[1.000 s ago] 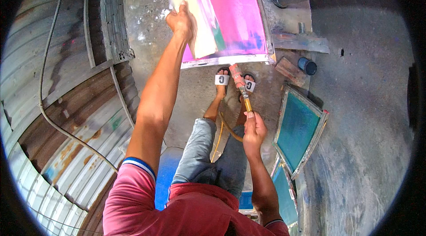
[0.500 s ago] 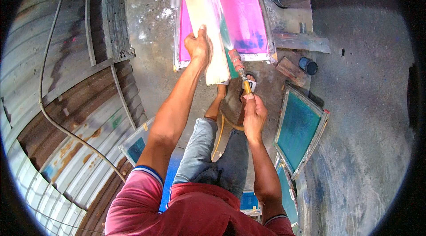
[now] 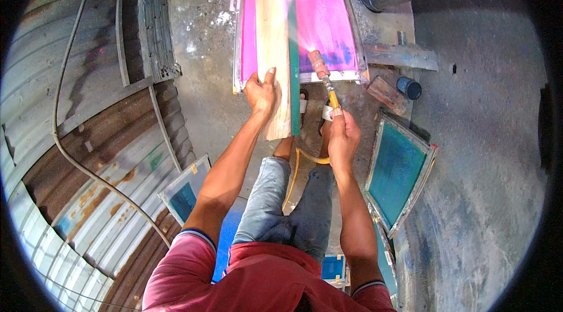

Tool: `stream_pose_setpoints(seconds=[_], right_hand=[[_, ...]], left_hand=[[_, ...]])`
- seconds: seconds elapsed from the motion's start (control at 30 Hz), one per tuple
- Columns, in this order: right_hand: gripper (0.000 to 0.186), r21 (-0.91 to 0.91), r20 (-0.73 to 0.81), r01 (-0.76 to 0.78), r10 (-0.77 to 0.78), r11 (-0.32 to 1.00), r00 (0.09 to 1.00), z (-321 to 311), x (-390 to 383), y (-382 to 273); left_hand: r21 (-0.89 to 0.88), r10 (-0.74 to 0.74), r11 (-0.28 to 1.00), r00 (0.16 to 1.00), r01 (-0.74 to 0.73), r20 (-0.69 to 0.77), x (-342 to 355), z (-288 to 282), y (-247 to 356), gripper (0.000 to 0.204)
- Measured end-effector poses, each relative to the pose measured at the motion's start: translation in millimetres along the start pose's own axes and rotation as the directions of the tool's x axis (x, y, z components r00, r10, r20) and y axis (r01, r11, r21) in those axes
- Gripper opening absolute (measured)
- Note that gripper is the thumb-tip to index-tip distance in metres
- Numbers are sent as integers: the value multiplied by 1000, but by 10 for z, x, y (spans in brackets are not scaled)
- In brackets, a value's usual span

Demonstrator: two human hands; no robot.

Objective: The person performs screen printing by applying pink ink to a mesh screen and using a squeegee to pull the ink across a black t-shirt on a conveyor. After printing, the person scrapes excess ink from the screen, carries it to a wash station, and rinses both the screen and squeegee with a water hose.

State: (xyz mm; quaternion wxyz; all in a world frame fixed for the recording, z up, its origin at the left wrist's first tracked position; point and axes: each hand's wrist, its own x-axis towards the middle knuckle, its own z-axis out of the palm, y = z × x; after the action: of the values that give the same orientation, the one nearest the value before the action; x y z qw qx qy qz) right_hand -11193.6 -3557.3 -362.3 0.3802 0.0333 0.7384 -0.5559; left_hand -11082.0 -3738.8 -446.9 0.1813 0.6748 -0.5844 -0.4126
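Observation:
My left hand (image 3: 260,90) is closed around the left edge of a long wooden squeegee (image 3: 274,48) with a green blade along its right side. It is held lengthwise, pointing away from me, over the lower left of a framed screen (image 3: 328,13) with pink mesh. In my right hand (image 3: 343,139) is the yellow end of a hose, fitted with a reddish spray nozzle (image 3: 318,63). Water sprays from it, forward and left along the blade side. Blue stains mark the mesh near the nozzle. The fingers under the squeegee are hidden.
Teal framed screens lean on the right (image 3: 397,168), with a smaller framed screen (image 3: 185,192) at left. A brick (image 3: 387,95) and a dark can (image 3: 408,87) lie right of the pink screen. The yellow hose (image 3: 299,165) loops by my legs. Corrugated metal (image 3: 94,159) walls the left.
The squeegee has come toward me and turned straighter, with my left hand lower. My right hand has shifted slightly right, and the nozzle sits farther forward, its spray reaching the far end.

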Motion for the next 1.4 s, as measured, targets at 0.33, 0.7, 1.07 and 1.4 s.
stream_pose_setpoints(seconds=[0.33,0.7,1.07,1.4], right_hand=[[25,84,-73,92,-86,992,994,65,339,-241],[19,-253,173,114,-71,961,982,-127,-1244,12],[22,-315,239,206,-133,927,962,-186,-1647,-209],[18,-310,132,281,-251,908,959,-151,-1414,-185]], left_hand=[[89,97,990,990,-107,106,108,-395,-152,42],[-205,-284,921,930,332,233,1529,-546,529,52],[-183,-185,949,921,258,342,2049,-733,1255,46],[-50,-324,923,839,383,437,1828,-599,1040,49]])
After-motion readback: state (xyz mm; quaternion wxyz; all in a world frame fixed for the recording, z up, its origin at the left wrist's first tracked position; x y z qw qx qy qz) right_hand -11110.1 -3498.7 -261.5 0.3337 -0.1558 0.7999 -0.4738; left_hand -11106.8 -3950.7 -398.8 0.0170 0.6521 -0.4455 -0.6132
